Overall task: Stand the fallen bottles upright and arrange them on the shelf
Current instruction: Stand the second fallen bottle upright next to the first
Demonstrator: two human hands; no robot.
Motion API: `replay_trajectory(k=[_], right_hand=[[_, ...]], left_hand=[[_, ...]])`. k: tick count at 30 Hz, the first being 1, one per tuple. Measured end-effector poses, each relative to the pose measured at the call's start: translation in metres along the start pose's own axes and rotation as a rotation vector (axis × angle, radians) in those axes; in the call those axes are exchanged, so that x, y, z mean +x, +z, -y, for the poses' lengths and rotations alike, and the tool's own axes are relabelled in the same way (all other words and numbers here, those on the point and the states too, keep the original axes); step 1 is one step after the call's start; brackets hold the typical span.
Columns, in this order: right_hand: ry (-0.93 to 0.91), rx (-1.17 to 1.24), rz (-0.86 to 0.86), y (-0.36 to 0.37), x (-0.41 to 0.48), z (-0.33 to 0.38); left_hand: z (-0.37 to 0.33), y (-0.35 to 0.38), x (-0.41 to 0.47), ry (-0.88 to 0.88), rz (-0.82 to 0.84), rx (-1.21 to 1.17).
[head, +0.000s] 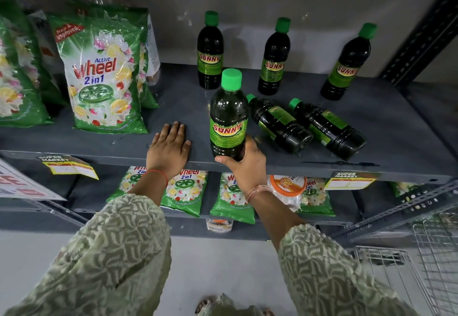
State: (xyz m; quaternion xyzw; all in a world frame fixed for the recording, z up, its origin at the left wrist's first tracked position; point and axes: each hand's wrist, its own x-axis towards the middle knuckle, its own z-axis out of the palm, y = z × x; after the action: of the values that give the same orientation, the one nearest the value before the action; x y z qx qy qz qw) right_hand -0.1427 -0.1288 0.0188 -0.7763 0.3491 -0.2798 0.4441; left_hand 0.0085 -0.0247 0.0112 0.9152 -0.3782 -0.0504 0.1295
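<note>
My right hand (244, 160) grips the base of a dark green Sunny bottle (228, 114) with a green cap, held upright at the front edge of the grey shelf (173, 102). My left hand (169, 147) lies flat on the shelf, palm down, to the left of that bottle. Just right of it two bottles lie on their sides, caps pointing back-left: one (280, 123) close by, the other (327, 128) further right. Three more bottles stand upright along the back: left (210, 52), middle (273, 59), right (347, 65).
Green Wheel detergent bags (104, 72) stand on the shelf's left half. The lower shelf holds more Wheel bags (184, 191) and an orange-lidded jar (287, 185). A slotted metal upright (421, 40) bounds the right side. A wire basket (409, 273) sits at the bottom right.
</note>
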Motion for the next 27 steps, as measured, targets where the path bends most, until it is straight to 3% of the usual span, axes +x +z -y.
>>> replay_trajectory(k=[5,8,11,14,16,19,23,27], right_hand=[[0.019,0.043,0.05,-0.005,-0.006,0.0],[0.0,0.113,-0.066,-0.031,-0.011,0.005],[-0.206,-0.268,-0.288,-0.074,0.024,0.013],[-0.1,-0.82,-0.012,-0.095,0.076,0.015],[0.017,-0.903,0.176,-0.096,0.096,0.018],[0.076,-0.99,0.301,-0.09,0.107,0.015],[-0.048,-0.809,0.096,-0.08,0.106,0.006],[-0.129,-0.357,-0.28,-0.069,0.094,0.002]], left_hand=[[0.001,-0.001,0.001,-0.003,0.018,-0.006],[0.0,-0.004,0.002,-0.006,0.054,-0.025],[-0.006,-0.005,0.007,-0.002,0.056,-0.038],[-0.017,-0.001,0.012,0.01,0.067,-0.034],[-0.02,0.003,0.013,0.005,0.058,-0.013],[-0.019,0.005,0.013,0.003,0.042,0.009],[-0.02,0.006,0.013,0.003,0.031,0.02],[-0.02,0.007,0.012,0.001,0.018,0.033]])
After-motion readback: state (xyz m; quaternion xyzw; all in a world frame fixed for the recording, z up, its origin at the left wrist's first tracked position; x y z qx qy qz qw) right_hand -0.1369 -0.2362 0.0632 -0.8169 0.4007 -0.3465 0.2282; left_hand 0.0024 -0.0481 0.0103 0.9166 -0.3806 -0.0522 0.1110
